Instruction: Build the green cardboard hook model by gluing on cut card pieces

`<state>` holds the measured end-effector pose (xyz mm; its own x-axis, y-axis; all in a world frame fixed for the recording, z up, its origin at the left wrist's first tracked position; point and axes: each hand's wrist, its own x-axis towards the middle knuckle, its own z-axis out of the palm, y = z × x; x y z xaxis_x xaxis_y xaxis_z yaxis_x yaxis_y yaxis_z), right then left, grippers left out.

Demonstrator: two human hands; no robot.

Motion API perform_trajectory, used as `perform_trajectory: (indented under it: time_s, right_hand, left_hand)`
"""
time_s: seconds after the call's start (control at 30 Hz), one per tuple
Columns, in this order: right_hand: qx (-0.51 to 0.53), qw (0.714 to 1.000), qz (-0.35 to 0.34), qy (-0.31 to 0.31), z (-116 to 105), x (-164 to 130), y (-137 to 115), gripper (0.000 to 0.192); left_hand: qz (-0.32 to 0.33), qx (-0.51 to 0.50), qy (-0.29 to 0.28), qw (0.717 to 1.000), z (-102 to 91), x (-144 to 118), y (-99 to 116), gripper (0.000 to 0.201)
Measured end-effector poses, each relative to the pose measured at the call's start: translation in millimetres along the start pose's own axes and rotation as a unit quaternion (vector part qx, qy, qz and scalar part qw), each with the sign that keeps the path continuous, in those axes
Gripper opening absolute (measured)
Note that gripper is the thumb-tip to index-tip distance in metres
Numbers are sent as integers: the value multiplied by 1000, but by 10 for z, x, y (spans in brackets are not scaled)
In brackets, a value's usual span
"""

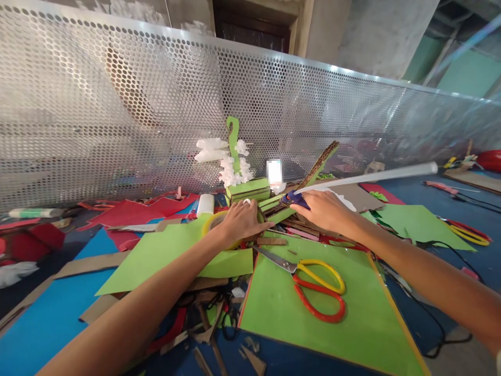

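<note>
My right hand [324, 210] is closed around a dark blue hot glue gun [294, 198]. A long translucent glue stick [376, 176] sticks out of its back, and its nozzle points at a green cardboard piece [277, 213]. My left hand [243, 222] grips that piece, fingers curled over it and thumb stretched to the right; its fingertips are partly hidden. A roll of yellow tape [207, 223] lies beside my left wrist. Behind my hands stands a green cardboard model [250, 190] with an upright curled strip [234, 141] and white ruffled pieces [230, 172].
Scissors with yellow and red handles [319, 290] lie on a green sheet [313, 334] in front. Red paper [156, 211], blue sheets [39, 334] and cardboard scraps [211, 334] cover the left. A perforated metal panel [156, 104] runs along the back. More scissors [469, 232] and cables lie right.
</note>
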<state>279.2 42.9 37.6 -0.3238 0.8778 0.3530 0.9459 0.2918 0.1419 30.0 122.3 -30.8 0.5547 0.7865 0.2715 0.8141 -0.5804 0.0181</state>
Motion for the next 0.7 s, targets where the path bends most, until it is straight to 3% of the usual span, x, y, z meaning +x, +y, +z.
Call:
perform_trajectory:
  time_s: [0.17, 0.37, 0.7]
  right_hand:
    - [21, 999, 22, -26, -1, 18, -1, 45]
    - [-16, 1000, 2, -12, -24, -24, -7, 47]
    - [34, 999, -5, -7, -15, 10, -24, 48]
  left_hand:
    - [-6, 1, -1, 1000, 10, 10, 0, 76]
    - [-2, 1, -5, 1000, -14, 7, 3, 76]
    - [-9, 1, -7, 1000, 16, 16, -9, 77]
